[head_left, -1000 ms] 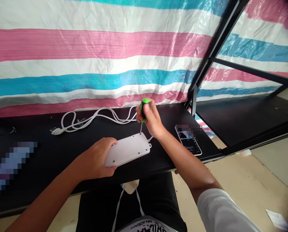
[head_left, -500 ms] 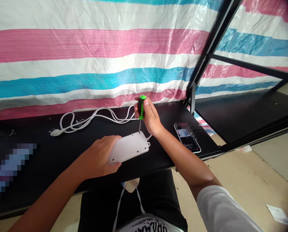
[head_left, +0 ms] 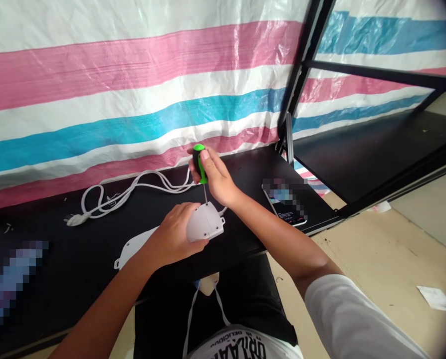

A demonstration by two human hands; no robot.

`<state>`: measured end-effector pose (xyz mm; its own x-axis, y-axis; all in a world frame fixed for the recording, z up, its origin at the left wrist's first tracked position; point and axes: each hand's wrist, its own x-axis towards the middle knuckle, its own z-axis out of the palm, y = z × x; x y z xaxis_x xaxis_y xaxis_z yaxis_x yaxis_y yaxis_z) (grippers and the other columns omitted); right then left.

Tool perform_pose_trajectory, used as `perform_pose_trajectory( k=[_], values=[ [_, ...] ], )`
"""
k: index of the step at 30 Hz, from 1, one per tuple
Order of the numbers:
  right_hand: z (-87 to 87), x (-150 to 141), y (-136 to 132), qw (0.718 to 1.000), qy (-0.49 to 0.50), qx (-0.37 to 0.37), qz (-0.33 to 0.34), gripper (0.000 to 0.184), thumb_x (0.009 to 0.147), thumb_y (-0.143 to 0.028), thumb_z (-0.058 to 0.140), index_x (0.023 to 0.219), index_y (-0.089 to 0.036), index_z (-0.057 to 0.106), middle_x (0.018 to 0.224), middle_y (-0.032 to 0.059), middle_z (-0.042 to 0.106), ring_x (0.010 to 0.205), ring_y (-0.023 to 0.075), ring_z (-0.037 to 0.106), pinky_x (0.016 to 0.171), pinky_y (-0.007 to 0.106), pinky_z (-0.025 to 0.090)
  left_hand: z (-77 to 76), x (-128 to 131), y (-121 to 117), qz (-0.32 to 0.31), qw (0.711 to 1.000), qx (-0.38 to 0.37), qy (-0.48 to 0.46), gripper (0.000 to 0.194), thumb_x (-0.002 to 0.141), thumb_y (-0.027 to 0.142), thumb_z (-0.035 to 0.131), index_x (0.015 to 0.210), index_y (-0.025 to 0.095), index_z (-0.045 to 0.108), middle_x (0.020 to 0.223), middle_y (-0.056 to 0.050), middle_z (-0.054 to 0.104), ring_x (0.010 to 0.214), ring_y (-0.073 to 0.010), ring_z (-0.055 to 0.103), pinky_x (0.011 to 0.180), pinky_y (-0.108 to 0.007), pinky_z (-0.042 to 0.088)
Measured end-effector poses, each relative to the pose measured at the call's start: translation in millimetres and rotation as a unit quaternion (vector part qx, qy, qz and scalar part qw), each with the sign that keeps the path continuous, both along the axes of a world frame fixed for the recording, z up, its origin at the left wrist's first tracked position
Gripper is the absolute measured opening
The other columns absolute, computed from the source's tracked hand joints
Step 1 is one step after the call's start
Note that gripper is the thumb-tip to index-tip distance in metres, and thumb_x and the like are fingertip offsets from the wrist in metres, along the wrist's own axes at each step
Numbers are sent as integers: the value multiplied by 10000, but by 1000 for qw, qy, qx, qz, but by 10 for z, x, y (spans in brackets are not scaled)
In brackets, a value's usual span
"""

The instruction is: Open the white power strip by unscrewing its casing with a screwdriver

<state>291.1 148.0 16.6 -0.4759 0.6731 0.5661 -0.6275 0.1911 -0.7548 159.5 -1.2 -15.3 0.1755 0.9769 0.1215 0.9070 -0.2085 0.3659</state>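
Note:
A white power strip (head_left: 205,223) lies on the black table with its screw-holed back facing up. My left hand (head_left: 177,230) wraps across its middle, thumb on the near side and fingers on the far side, hiding part of the casing. My right hand (head_left: 219,178) is closed around the black-and-green handle of a screwdriver (head_left: 203,172). The shaft points down, nearly upright, and its tip meets a screw hole at the far right corner of the strip. A white cord (head_left: 140,185) runs from the strip's right end behind my right hand.
The cord loops along the back of the black table (head_left: 245,199) to a plug (head_left: 77,218) at left. A phone (head_left: 286,207) lies on the right. A blurred-out object (head_left: 15,284) is at far left. Striped sheeting (head_left: 140,119) and a black metal frame (head_left: 296,85) stand behind.
My left hand has slid along the strip toward its right end, uncovering the left end. The screwdriver stays at the same corner, leaning slightly more. The camera view has shifted.

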Motion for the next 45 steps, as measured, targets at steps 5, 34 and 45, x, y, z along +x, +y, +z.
perform_pose_trajectory(
  k=[5,34,45],
  values=[
    [-21,-30,-48,1000,14,-4,6,384,1071,-608,505,1173,-242,449,836,-50,504,605,87,438,568,263,401,-27,17,-3,2,1000,13,7,769,774,390,776,1445,219,441,1422,-118,559,1317,-374,539,1140,-545,450],
    [121,112,-126,989,-19,-33,145,246,1082,-454,567,1046,-211,552,953,-14,559,729,84,536,614,236,455,101,70,-12,18,998,-59,8,728,706,398,796,1305,251,409,1291,-112,552,1257,-379,573,1054,-518,512],
    [71,85,-109,991,-8,-4,132,398,1068,-612,506,1007,-221,546,871,-11,570,674,94,513,588,261,462,88,60,-14,11,999,-51,0,743,696,418,800,1307,229,422,1293,-120,561,1244,-379,578,1055,-524,508]
  ],
)
